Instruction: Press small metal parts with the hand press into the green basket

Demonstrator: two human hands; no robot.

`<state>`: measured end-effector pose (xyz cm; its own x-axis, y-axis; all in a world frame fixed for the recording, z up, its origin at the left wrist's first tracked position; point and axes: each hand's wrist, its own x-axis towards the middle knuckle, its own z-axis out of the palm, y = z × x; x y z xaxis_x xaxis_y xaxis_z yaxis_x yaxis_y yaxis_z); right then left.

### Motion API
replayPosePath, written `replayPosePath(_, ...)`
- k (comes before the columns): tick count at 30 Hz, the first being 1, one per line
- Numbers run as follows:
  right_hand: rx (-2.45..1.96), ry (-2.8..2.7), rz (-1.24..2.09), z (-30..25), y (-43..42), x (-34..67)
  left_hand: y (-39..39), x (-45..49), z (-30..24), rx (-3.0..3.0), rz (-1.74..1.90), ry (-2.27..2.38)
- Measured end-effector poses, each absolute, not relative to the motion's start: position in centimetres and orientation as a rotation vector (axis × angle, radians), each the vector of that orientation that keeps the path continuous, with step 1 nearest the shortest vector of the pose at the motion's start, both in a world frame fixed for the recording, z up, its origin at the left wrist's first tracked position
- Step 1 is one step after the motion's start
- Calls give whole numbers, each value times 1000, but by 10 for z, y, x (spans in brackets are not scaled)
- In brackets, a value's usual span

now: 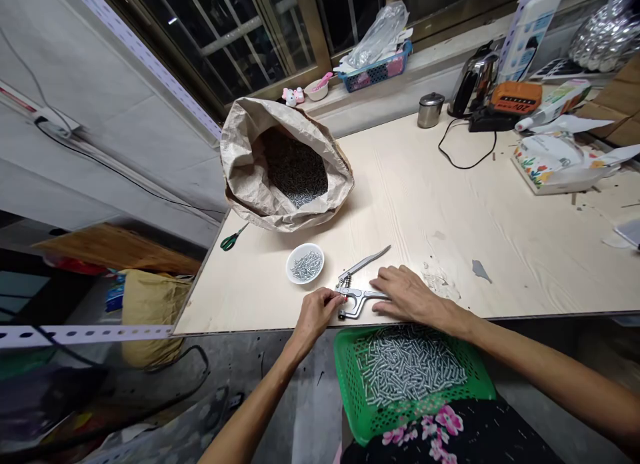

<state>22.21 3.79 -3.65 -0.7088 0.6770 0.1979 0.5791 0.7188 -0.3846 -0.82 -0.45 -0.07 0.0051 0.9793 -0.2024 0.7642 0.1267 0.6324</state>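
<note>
Silver snap-fastener pliers (356, 303) lie near the table's front edge, their upper handle raised and a spring showing by the jaw. My right hand (405, 294) holds the lower handle, thumb on one side and fingers on the other. At the jaw, the fingertips of my left hand (316, 312) are pinched together; whatever they hold is too small to make out. A bit of red shows beside them. Just beyond sits a white bowl (289, 269) with small silver metal pieces. Below the table edge, a green basket (345, 384) on my lap holds many small metal cylinders.
An open paper sack (240, 137) of dark metal pieces stands behind the bowl. Green-handled scissors (230, 241) lie at the left edge. Farther back right are a metal canister (430, 111), a kettle (473, 81), an orange battery (516, 97) and a tissue pack (555, 159).
</note>
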Motion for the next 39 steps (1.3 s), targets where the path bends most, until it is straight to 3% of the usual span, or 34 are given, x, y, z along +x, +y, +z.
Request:
replayPosePath(15,-805,-2611,8,-52,25,227,-11,-6,-7,1665,398,1739)
replayPosePath(24,-855,-2599,48,-60,27,226,-9,-3,-9,1532,325,1804)
replayPosePath(32,-736,-2580,-70,-62,20,228,-25,0,-8,1624,471,1786)
replayPosePath(39,-798,-2629,89,-62,23,226,-19,-10,-20,1499,382,1787)
